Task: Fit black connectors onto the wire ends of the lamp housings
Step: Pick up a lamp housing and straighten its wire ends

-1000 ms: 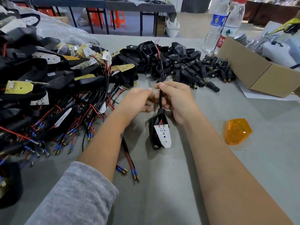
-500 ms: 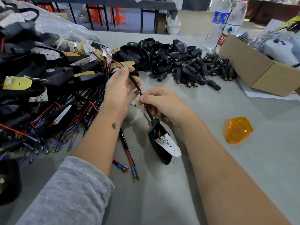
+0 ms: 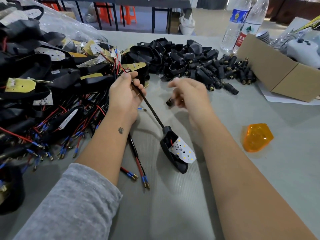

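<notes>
A grey sleeve [image 3: 72, 205] covers the left forearm at the near edge of the bench [image 3: 173, 213], and the bare right forearm [image 3: 242, 179] reaches in beside it. Just beyond the sleeve, two loose wire ends [image 3: 138, 175] with blue and brass tips lie flat on the grey surface. A little farther in, a lamp housing [image 3: 173, 158] rests on the bench between the forearms, its white LED board [image 3: 183, 151] facing up; its black sleeved cable [image 3: 152, 110] rises at a slant to the left hand [image 3: 124, 96], whose thumb and fingers are curled round it, with red and black wire ends [image 3: 119, 64] poking out above the fingers. Toward the right edge sits an orange lens [image 3: 257, 137], well apart from the housing. The right hand [image 3: 188, 96] is blurred above the middle of the bench, fingers loosely curled; a black connector [image 3: 170, 102] shows at its fingertips, though whether it is pinched cannot be told. Along the left edge sprawls a heap of wired housings [image 3: 43, 84]. Farther back lie empty black shells [image 3: 166, 54] and a pile of connectors [image 3: 225, 71], then a cardboard box [image 3: 280, 75] at the far right and two water bottles [image 3: 242, 23] behind it
</notes>
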A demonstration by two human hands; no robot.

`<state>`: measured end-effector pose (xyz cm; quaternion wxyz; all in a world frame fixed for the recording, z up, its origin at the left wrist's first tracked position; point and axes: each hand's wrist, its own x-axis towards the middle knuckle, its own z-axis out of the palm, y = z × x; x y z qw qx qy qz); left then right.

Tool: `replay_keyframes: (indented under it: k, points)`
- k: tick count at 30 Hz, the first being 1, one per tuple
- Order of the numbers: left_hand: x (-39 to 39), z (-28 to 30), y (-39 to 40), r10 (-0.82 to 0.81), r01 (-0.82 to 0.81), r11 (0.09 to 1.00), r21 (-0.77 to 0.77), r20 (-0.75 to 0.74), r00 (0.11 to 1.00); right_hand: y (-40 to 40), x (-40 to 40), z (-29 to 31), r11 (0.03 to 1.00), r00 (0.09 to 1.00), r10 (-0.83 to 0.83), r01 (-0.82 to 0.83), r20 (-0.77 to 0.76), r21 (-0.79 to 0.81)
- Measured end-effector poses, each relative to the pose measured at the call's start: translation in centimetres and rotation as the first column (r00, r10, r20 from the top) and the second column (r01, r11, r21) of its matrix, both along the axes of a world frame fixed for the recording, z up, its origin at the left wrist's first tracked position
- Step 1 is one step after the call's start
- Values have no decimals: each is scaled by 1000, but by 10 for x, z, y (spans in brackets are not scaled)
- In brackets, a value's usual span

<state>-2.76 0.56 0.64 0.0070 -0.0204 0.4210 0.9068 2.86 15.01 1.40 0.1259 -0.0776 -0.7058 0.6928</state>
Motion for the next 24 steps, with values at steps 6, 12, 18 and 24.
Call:
replay_keyframes:
  k: [6, 12, 18, 24]
  points:
    - [1, -2, 12, -55, 58, 983, -174, 18, 998, 20, -6, -11, 930, 970, -240, 222, 27, 295]
    - [4, -6, 15, -51, 17, 905, -426, -68, 996, 6, -12, -24, 595, 994, -113, 77, -12, 800]
    - [8, -9, 17, -75, 5, 793, -609, -89, 993, 5, -10, -24, 529, 991, -131, 65, 6, 846]
    - [12, -9, 18, -94, -12, 779, -626, -135, 986, 6, -9, -17, 917, 981, -183, 195, -67, 349]
